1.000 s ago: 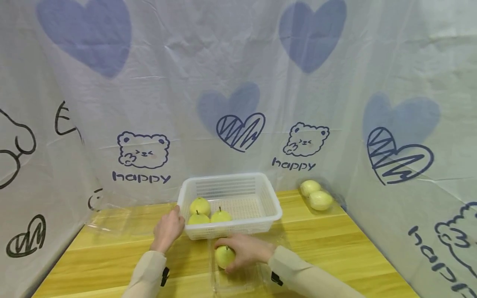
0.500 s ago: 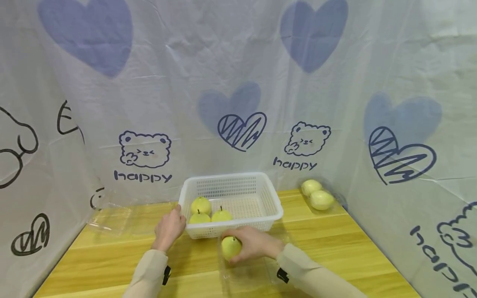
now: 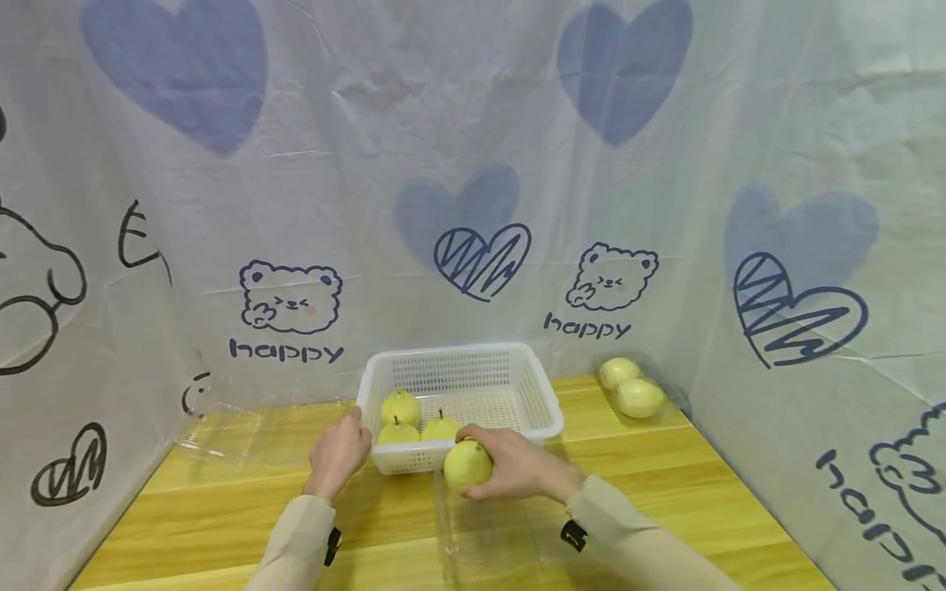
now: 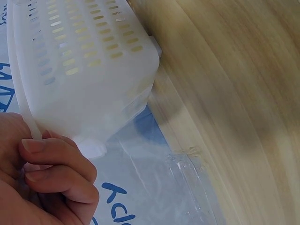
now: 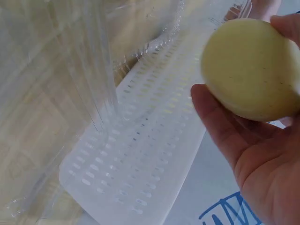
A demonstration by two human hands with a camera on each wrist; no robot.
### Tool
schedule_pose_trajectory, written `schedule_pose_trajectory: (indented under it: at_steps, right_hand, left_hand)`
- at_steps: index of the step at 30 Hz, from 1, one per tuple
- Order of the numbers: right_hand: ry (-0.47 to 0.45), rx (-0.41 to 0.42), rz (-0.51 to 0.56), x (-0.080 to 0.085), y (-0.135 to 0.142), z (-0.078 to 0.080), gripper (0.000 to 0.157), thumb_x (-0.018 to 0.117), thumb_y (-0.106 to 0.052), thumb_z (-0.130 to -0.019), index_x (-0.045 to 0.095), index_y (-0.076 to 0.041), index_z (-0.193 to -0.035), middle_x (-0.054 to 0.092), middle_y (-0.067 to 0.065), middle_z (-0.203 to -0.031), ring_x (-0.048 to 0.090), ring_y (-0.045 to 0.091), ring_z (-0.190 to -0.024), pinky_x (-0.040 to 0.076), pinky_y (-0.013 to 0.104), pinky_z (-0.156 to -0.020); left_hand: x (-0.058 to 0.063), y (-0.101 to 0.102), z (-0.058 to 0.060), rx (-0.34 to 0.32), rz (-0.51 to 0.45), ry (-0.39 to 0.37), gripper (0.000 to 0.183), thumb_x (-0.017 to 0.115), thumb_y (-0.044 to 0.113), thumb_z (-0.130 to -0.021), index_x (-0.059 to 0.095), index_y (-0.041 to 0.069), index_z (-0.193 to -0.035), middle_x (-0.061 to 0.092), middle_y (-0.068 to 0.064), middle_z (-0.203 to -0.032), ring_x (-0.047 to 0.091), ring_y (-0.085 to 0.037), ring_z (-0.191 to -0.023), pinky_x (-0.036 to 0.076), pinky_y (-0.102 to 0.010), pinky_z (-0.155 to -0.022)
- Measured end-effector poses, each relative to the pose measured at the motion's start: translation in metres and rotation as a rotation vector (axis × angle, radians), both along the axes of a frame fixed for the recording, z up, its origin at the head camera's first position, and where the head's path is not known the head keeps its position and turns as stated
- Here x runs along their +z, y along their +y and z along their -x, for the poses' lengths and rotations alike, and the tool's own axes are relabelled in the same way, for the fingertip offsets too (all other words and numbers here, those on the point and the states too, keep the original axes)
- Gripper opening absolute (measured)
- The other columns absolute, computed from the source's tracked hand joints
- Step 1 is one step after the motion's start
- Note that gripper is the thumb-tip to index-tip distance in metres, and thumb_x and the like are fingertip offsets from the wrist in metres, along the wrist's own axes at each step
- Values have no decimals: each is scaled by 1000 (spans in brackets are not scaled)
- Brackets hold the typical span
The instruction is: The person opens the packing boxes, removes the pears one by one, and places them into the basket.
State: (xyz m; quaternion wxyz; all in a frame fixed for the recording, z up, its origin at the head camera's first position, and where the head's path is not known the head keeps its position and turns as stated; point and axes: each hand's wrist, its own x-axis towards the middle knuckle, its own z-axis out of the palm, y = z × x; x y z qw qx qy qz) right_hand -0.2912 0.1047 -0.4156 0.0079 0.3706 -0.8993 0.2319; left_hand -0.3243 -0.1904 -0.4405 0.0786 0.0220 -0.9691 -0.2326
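My right hand (image 3: 517,468) holds a round yellow pear (image 3: 467,466) by its sides, stem up, at the front wall of a white plastic basket (image 3: 548,423). In the right wrist view the fingers wrap the pear (image 5: 248,70) from beneath. My left hand (image 3: 340,451) grips the basket's left rim; in the left wrist view its curled fingers (image 4: 65,161) show at the rim. Three pears (image 3: 400,406) sit in the basket's left part. Below the right hand a clear plastic container (image 3: 491,538) lies on the wooden table.
Two yellow fruits (image 3: 640,398) in clear plastic lie at the back right. Another clear plastic container (image 3: 225,433) stands at the back left. A white printed curtain (image 3: 473,123) hangs round the table (image 3: 628,484) at the back and both sides.
My right hand has lifted the pear out of the clear container, up and to the right towards the basket's front. The left hand stays on the rim.
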Motion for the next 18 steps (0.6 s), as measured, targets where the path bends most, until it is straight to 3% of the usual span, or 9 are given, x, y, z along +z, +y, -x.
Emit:
schedule_pose_trajectory:
  at_steps: [4, 11, 18]
  right_hand:
    - [49, -11, 78, 2, 0, 4, 70, 81, -41, -73, 47, -22, -131, 64, -5, -110, 60, 6, -89, 50, 22, -76]
    - [191, -50, 223, -2, -1, 10, 71, 81, -31, -75, 48, -18, -136, 56, 1, -132, 59, 14, -111, 53, 30, -88]
    - [224, -113, 306, -9, 0, 26, 65, 79, -24, -80, 48, -18, -136, 52, 3, -133, 58, 17, -112, 54, 28, -87]
  left_hand:
    - [0, 0, 1, 3, 1, 0, 52, 45, 15, -96, 41, -1, -146, 63, -31, -111, 53, -26, -63, 39, -35, -45]
    - [0, 2, 2, 6, 6, 8, 53, 45, 16, -96, 41, -1, -146, 63, -30, -113, 54, -27, -65, 40, -35, -47]
    - [0, 1, 0, 3, 4, 8, 53, 45, 15, -96, 40, -1, -146, 62, -32, -115, 55, -28, -65, 40, -36, -46]
